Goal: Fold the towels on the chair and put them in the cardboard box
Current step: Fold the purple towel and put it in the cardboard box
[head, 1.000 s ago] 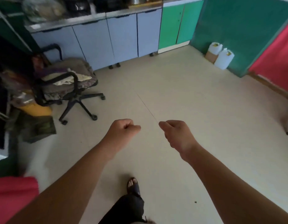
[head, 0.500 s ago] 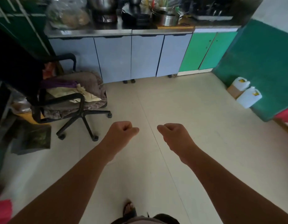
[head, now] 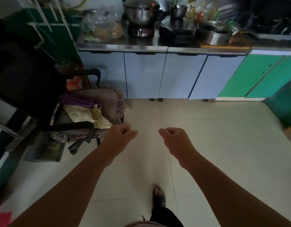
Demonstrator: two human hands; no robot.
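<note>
Kitchen floor (head: 206, 145), now with the chair (head: 72, 126) of towels (head: 85, 112) nearer (approach under way). Left hand (head: 120, 136) and right hand (head: 174, 138) remain fisted, empty; no box visible.

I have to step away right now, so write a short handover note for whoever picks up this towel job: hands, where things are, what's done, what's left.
Left hand: fist curled, no grip on anything, in the air beside the chair's front edge.
Right hand: fist curled, holding nothing, over bare floor.
Towels: a purple towel and a cream towel lie crumpled and unfolded on the seat of the office chair, on its brown cover.
Cardboard box: not in view.
Done: nothing yet.
Left: pick up each towel, fold it, find the box and put the towels in.
</note>
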